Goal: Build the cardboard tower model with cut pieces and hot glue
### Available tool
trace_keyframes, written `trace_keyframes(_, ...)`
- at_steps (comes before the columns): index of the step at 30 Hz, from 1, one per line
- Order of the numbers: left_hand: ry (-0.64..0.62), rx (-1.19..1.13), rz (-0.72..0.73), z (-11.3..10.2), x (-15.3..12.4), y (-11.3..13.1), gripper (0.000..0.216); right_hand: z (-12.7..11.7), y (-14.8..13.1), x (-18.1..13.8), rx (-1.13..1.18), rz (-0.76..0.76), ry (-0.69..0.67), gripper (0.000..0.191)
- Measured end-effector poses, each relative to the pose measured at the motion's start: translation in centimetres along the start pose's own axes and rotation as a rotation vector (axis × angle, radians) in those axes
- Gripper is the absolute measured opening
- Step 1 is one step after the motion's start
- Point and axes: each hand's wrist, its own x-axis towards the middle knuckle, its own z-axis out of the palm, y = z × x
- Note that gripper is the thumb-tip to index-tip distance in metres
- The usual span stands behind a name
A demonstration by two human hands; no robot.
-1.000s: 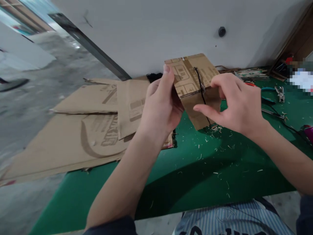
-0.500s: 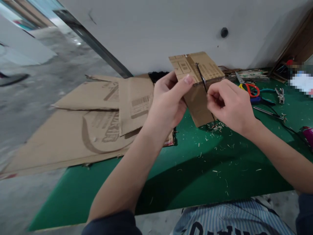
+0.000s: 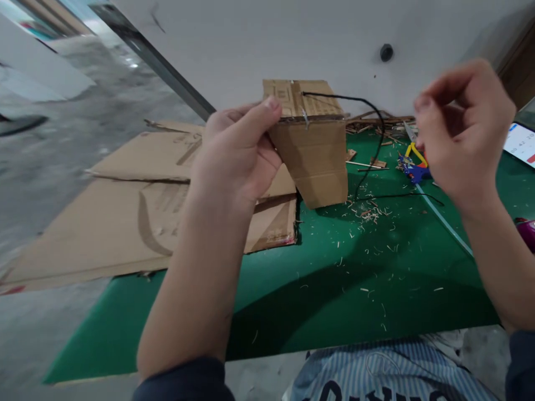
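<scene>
My left hand [image 3: 242, 145] grips the left side of a small brown cardboard box [image 3: 320, 161], thumb on its top edge. Clear tape shows along that edge. A black cord [image 3: 382, 125] comes out of the box's top, arcs to the right and drops to the green table, where its end trails right. Raised to the right, my right hand [image 3: 466, 128] is closed, thumb and forefinger together, somewhat blurred. Whatever it pinches, if anything, I cannot make out. The cord hangs apart from it.
Flattened cardboard sheets [image 3: 112, 223] lie at the left. Behind my right hand are scissors [image 3: 412, 133] and yellow-and-blue-handled pliers [image 3: 416, 167]. Small shavings [image 3: 371, 214] dot the green table [image 3: 334, 312]. A phone-like screen [image 3: 522, 143] stands far right; a white wall rises behind.
My right hand has left the cord beside the box and moved up and right. The cord now arcs loosely. My left hand has shifted the box left and turned it slightly.
</scene>
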Motion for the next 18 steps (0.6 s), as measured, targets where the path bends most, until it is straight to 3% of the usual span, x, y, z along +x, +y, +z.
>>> trace_keyframes(3, 0.004, 0.029, 0.009, -0.5, 0.2, 0.2, 0.044, -0.5, 1.9, 0.4, -0.135, 0.040, -0.073, 0.010)
trace_keyframes(7, 0.040, 0.012, -0.047, -0.6, 0.3, 0.3, 0.047, 0.5, 5.3, -0.5, -0.469, 0.087, -0.419, 0.026)
trace_keyframes(13, -0.072, 0.048, -0.023, 0.3, -0.1, 0.0, 0.036, 4.4, 8.6, -3.3, -0.762, 0.160, -0.823, 0.034)
trace_keyframes(18, -0.004, 0.023, -0.053, 0.3, 0.2, -0.4, 0.043, 8.5, 11.3, -3.6, -0.839, 0.215, -0.941, 0.038)
